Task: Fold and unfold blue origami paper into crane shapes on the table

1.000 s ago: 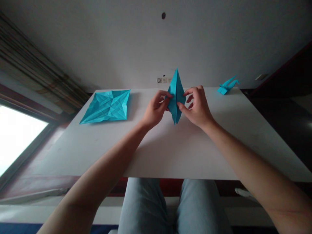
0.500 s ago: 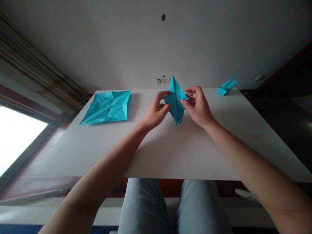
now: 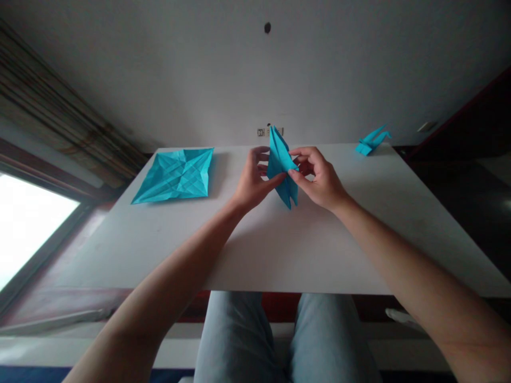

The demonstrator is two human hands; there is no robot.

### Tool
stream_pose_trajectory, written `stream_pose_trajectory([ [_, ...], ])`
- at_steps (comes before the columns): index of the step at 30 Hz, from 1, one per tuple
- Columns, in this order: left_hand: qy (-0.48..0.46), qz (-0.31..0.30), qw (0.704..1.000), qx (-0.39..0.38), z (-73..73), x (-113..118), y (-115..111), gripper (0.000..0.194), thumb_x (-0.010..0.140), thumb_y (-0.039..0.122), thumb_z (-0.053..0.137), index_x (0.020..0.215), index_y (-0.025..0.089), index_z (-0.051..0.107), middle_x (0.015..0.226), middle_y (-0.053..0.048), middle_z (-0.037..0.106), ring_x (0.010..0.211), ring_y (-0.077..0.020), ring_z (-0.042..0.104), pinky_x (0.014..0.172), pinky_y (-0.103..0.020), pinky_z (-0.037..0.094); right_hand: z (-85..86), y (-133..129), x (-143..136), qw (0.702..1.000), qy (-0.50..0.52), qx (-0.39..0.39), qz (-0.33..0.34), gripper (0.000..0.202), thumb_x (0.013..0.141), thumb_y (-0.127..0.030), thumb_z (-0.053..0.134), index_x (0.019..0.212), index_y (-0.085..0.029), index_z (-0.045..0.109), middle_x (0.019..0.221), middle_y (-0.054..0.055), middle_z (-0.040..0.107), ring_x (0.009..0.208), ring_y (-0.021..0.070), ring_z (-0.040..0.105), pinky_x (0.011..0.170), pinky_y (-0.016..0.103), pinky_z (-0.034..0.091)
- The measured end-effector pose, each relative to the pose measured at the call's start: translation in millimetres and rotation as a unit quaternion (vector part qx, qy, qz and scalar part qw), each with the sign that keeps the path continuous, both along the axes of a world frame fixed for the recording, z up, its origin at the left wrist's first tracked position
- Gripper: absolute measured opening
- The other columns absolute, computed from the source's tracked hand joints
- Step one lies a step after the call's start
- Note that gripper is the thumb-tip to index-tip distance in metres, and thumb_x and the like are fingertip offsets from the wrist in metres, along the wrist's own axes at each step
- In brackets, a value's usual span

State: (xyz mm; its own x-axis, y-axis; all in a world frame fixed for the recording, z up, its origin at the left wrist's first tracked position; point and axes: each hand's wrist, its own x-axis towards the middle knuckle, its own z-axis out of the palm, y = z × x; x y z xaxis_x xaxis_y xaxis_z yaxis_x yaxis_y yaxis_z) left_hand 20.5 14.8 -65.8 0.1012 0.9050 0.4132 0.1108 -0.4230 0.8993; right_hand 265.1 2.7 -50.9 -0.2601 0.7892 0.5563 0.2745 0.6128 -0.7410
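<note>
Between my hands, raised over the table, is a folded sheet of blue origami paper [image 3: 279, 159], a long diamond with a point at the top and split points at the bottom. My left hand [image 3: 257, 178] grips its left side, the thumb laid across the front and the fingers behind. On the right edge, my right hand [image 3: 317, 175] pinches the paper between thumb and fingers. The two thumb tips nearly meet at the middle of the fold. Parts of the fingers are hidden behind the paper.
A creased blue paper square [image 3: 179, 175] lies on the white table [image 3: 319, 250] at the left. Toward the far right corner stands a finished blue paper crane [image 3: 371, 142]. Behind the table rises a wall with sockets [image 3: 261, 132].
The folded paper has turned and tilted, its top point shifting left. My left thumb has slid across its front, and my right hand has moved slightly left.
</note>
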Motion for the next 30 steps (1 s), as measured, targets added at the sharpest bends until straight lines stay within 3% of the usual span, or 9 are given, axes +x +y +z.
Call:
stream_pose_trajectory([
  [6,-0.062,-0.039,0.997,0.003,9.8,3,-8,0.065,0.094,0.046,0.117,0.138,0.033,0.070,0.131,-0.003,0.083,0.092,-0.0177,0.082,0.083,-0.038,0.072,2.4,-1,-2,0.999,-0.036,0.005,0.015,0.061,0.109,-0.076,0.092,0.154,-0.038,0.077,0.117,0.005,0.086,0.097,0.0311,0.081,0.085,0.049,0.074],
  [12,-0.060,-0.029,0.998,0.001,20.9,7,-16,0.051,0.101,0.060,0.111,0.116,0.030,0.072,0.120,-0.004,0.086,0.099,-0.0203,0.077,0.087,-0.038,0.070,13.1,-4,1,0.994,-0.103,0.026,-0.007,0.046,0.108,-0.076,0.093,0.129,-0.037,0.081,0.111,0.008,0.081,0.109,0.0385,0.079,0.105,0.063,0.076],
  [16,-0.074,-0.034,0.997,-0.016,24.8,6,-17,0.051,0.104,0.067,0.108,0.115,0.030,0.075,0.111,-0.002,0.083,0.092,-0.0196,0.077,0.082,-0.039,0.068,11.5,-1,4,0.991,-0.113,0.061,-0.039,0.049,0.104,-0.078,0.099,0.129,-0.038,0.085,0.114,0.010,0.071,0.116,0.0410,0.076,0.109,0.069,0.075],
  [22,-0.071,0.002,0.997,-0.012,31.0,1,-17,0.042,0.110,0.059,0.106,0.112,0.031,0.074,0.108,-0.006,0.083,0.121,-0.0293,0.086,0.093,-0.043,0.073,10.6,-2,4,0.983,-0.154,0.088,-0.039,0.047,0.106,-0.078,0.100,0.120,-0.035,0.088,0.131,0.016,0.078,0.136,0.0474,0.073,0.129,0.079,0.062],
  [24,-0.074,-0.009,0.997,-0.005,31.6,0,-17,0.043,0.112,0.062,0.103,0.112,0.031,0.073,0.102,-0.004,0.080,0.112,-0.0281,0.085,0.091,-0.044,0.073,13.4,-3,3,0.984,-0.157,0.083,-0.016,0.045,0.108,-0.078,0.097,0.118,-0.035,0.087,0.132,0.014,0.082,0.132,0.0461,0.076,0.129,0.079,0.060],
  [27,-0.082,-0.027,0.996,-0.013,32.1,1,-17,0.050,0.110,0.072,0.103,0.113,0.032,0.073,0.094,-0.003,0.074,0.097,-0.0268,0.081,0.082,-0.044,0.070,18.2,-2,3,0.987,-0.149,0.053,0.017,0.042,0.111,-0.080,0.091,0.112,-0.038,0.084,0.116,0.008,0.086,0.117,0.0414,0.081,0.125,0.077,0.062],
  [30,-0.093,-0.027,0.995,-0.032,33.5,0,-16,0.055,0.107,0.077,0.104,0.113,0.032,0.072,0.096,-0.004,0.077,0.095,-0.0274,0.080,0.076,-0.044,0.067,21.5,-1,5,0.991,-0.126,0.012,0.035,0.047,0.111,-0.085,0.089,0.105,-0.039,0.081,0.105,0.005,0.086,0.109,0.0392,0.082,0.118,0.072,0.067],
])
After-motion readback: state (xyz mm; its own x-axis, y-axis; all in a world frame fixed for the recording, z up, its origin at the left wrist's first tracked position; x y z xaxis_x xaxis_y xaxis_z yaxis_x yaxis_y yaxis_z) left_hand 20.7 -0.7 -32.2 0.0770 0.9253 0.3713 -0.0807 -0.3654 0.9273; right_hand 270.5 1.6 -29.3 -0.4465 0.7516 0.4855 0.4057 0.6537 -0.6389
